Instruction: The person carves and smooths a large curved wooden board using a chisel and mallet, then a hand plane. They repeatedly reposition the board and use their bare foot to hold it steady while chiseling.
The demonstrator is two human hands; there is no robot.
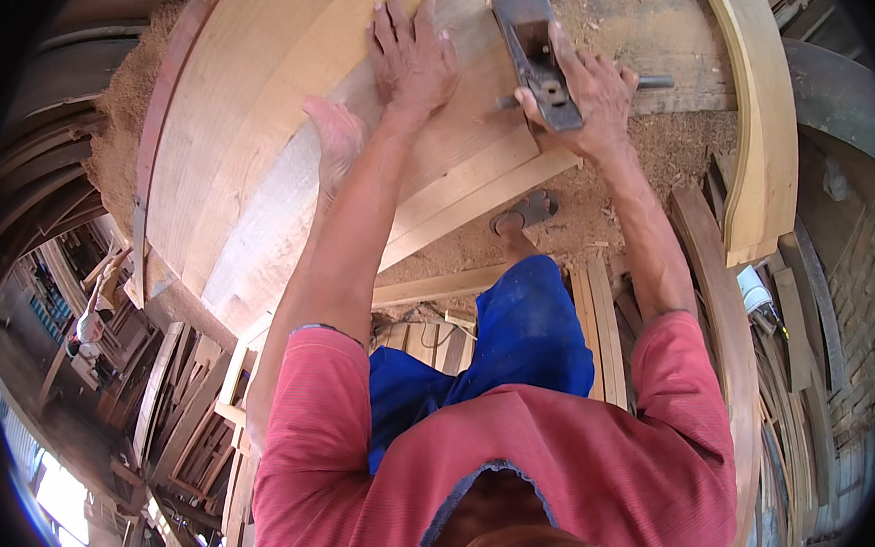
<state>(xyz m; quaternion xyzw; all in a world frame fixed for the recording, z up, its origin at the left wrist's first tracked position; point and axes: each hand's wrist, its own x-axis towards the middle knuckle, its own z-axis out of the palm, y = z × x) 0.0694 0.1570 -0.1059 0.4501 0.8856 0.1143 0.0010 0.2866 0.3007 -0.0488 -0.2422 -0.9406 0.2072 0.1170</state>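
Note:
My left hand [412, 63] lies flat on a broad, pale wooden panel [268, 93] made of joined boards, fingers spread. Wrapped round a hand plane [525, 20] is my right hand [593, 101], near the panel's right side. The plane has a dark, narrow body, and a rod handle [656, 82] sticks out crosswise from it. Beside my left forearm, my bare foot [336, 132] rests on the panel. The plane's sole is hidden from view.
Sawdust and shavings [676, 148] cover the ground around the panel. A curved wooden piece [757, 123] stands at the right. Stacked boards [184, 398] lean at the lower left, and another person [91, 327] is at the far left. A sandal [537, 207] is on my other foot.

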